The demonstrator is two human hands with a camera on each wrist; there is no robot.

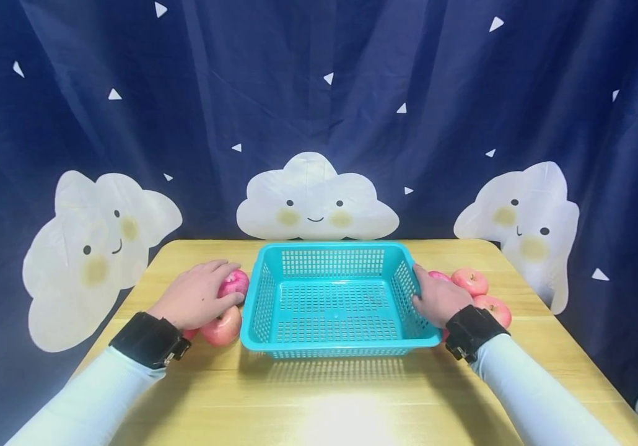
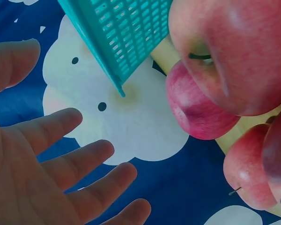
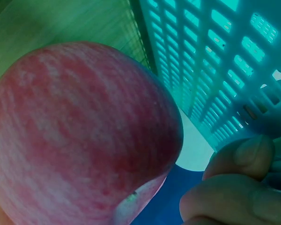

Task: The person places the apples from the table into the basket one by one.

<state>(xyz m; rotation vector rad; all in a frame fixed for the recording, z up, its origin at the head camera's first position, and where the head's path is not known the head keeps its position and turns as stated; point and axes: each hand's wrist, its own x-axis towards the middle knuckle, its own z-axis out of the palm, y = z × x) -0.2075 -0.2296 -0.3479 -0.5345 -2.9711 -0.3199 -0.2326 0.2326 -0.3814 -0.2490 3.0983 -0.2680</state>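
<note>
A turquoise plastic basket (image 1: 336,344) with a grid of holes stands on the table, no fruit inside it. My right hand (image 1: 443,299) grips its right rim, fingertips over the edge. In the right wrist view, a large red apple (image 3: 84,126) sits beside the basket wall (image 3: 192,61), close to the curled fingers (image 3: 234,199). To the basket's left, my left hand (image 1: 199,295) reaches over a dark pink apple (image 1: 234,283) and a paler apple (image 1: 222,327). The left wrist view shows its fingers (image 2: 79,157) spread and straight, apart from several apples (image 2: 239,56).
More apples (image 1: 470,282) lie right of the basket, partly hidden by the right hand and wrist. The light wooden table (image 1: 319,402) extends in front of the basket. Behind it hangs a dark blue curtain (image 1: 274,93) with white clouds. Both wrists wear black bands (image 1: 148,339).
</note>
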